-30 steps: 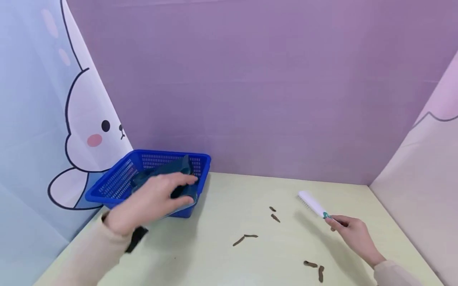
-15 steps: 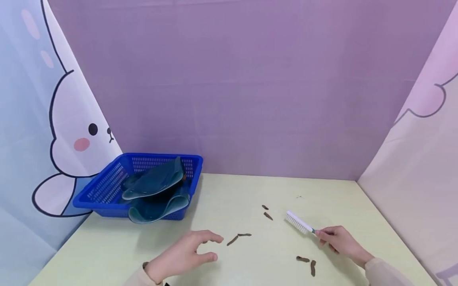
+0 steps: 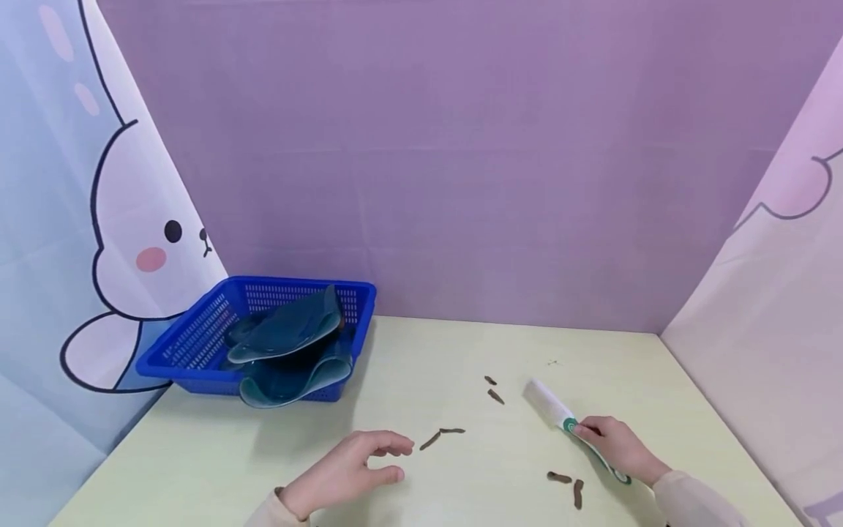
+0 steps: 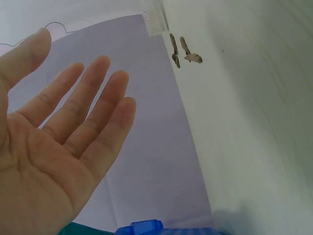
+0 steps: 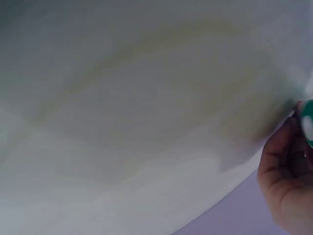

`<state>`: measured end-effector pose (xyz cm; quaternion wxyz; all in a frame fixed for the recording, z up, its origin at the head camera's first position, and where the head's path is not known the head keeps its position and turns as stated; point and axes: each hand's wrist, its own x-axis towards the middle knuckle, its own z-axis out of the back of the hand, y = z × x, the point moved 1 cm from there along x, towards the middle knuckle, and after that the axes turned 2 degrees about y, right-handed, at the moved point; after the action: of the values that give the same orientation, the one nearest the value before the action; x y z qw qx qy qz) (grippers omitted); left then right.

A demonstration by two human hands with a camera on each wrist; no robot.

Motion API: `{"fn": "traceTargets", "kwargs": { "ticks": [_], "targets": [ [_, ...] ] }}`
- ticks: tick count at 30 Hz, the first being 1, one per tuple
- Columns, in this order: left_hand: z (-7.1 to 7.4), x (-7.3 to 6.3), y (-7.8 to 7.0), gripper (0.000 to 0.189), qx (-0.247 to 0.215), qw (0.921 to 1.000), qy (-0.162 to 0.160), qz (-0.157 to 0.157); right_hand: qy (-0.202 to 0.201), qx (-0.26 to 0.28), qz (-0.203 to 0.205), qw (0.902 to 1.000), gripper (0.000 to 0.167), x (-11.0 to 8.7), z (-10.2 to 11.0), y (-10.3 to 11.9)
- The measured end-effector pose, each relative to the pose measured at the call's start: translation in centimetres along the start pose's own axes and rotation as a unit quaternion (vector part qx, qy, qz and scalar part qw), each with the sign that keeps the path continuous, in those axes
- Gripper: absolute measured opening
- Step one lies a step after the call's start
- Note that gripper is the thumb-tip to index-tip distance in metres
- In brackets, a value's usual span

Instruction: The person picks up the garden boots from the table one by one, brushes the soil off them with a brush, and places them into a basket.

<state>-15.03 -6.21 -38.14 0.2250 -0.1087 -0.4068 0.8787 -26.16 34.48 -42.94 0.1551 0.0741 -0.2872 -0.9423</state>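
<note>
My right hand grips the handle of a white brush with a green band and a green-edged handle end, low over the table at right. In the right wrist view, curled fingers appear beside a green part of the handle. My left hand hovers above the table at front centre, holding nothing. Its fingers are spread and nearly straight in the left wrist view. Just right of its fingertips lie two thin brown pieces. More brown pieces lie left of the brush and in front of it.
A blue perforated basket stands at the back left. Glossy dark teal curved pieces lie in it, one hanging over its front rim. Tiny specks dot the pale table behind the brush. Purple cloth closes off the back.
My left hand has left the basket and come forward to the front centre. The brush has come down and nearer, and its flat back now faces up. The brown pieces stay put.
</note>
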Motion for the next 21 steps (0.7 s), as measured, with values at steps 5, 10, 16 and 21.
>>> {"fn": "traceTargets", "kwargs": {
  "ticks": [5,10,16,21],
  "targets": [
    [-0.3,0.3,0.4,0.035,-0.014,0.9998,0.008,0.007,-0.029,-0.050,0.007,0.9983,0.010,0.1,-0.1,0.4],
    [-0.3,0.8,0.9,0.037,0.021,0.9986,0.011,0.046,-0.040,-0.074,0.000,0.9965,0.011,0.2,0.2,0.9],
    [-0.3,0.5,0.7,0.038,0.081,0.9955,0.003,0.050,-0.028,-0.085,-0.019,0.9958,0.024,-0.2,0.8,0.9],
    [-0.3,-0.3,-0.4,0.038,0.152,0.9862,-0.010,0.065,-0.011,-0.090,-0.016,0.9957,0.044,-1.4,2.0,1.7]
  ]
}}
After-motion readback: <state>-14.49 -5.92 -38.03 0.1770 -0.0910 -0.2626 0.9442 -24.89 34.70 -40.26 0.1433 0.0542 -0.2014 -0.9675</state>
